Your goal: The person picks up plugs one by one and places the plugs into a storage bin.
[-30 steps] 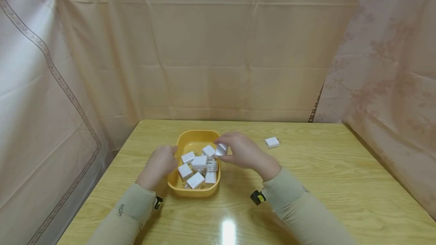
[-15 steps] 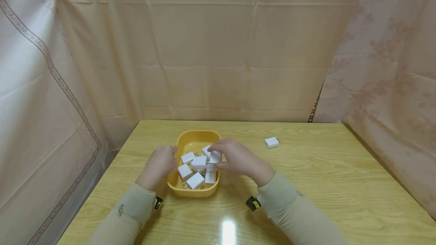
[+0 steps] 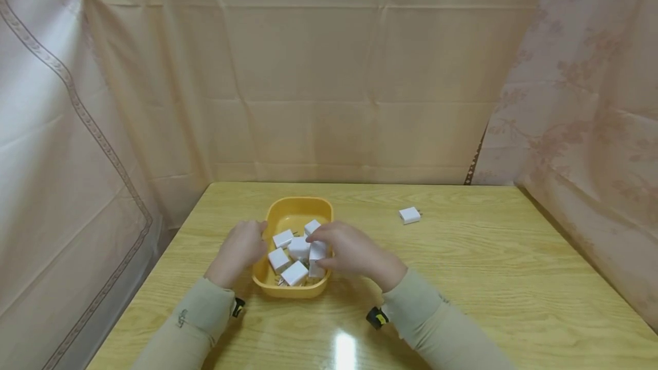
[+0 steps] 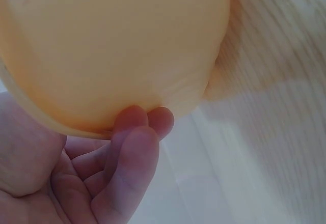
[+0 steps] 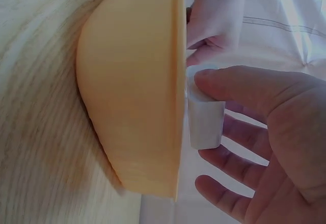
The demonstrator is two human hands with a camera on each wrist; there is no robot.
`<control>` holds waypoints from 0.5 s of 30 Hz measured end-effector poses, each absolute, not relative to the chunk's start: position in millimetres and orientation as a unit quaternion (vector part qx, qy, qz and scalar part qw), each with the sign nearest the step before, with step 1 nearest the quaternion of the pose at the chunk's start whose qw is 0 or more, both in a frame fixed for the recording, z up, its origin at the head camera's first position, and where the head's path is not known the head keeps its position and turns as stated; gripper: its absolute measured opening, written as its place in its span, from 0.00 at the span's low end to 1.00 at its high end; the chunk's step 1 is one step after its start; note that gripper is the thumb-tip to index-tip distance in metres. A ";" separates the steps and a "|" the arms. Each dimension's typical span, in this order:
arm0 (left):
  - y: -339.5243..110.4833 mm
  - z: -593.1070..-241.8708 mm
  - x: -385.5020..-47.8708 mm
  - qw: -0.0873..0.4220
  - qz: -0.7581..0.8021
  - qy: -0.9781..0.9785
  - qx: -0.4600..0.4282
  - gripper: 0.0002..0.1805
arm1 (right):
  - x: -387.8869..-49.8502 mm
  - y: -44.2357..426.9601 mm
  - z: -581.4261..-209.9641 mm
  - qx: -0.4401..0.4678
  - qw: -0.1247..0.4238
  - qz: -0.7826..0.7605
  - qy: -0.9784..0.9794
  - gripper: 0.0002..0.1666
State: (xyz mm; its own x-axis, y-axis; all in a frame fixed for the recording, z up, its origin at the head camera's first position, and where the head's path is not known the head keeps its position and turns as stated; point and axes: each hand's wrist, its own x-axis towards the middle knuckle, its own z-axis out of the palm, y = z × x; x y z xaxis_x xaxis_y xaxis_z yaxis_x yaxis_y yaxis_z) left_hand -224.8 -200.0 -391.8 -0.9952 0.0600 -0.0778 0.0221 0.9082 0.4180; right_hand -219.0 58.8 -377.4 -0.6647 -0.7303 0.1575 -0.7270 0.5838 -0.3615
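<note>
A yellow plastic basket (image 3: pixel 299 291) stands on the table, with several white plug chargers (image 3: pixel 295 273) heaped inside and their metal prongs partly showing. The left hand (image 3: pixel 241 247) holds the basket's left side; its fingers (image 4: pixel 137 152) curl at the rim in the left wrist view. Over the basket's right side, the right hand (image 3: pixel 354 251) pinches one white charger (image 5: pixel 206 119) between thumb and fingers. In the right wrist view this charger is just above the rim. The head view does not show whether it touches the chargers beneath it.
Another white charger (image 3: pixel 409 215) lies alone on the wooden table (image 3: pixel 488 256), back and to the right of the basket. Beige curtains (image 3: pixel 329 73) hang behind the table and along both sides.
The right hand has moved left and nearer with the charger, from the basket's right rim to over the heap. The left hand and basket have stayed in place.
</note>
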 end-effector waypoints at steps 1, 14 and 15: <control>-199.9 -391.6 -225.2 0.047 0.215 0.975 0.019 0.28 | -218.7 58.5 -378.1 -0.411 0.005 -0.201 0.889 0.25; -202.7 -393.4 -224.1 0.042 0.221 0.974 0.024 0.29 | -216.4 58.4 -374.8 -0.409 0.008 -0.203 0.889 0.26; -202.8 -393.7 -224.5 0.041 0.219 0.975 0.024 0.29 | -216.8 59.0 -374.4 -0.409 0.007 -0.204 0.889 0.26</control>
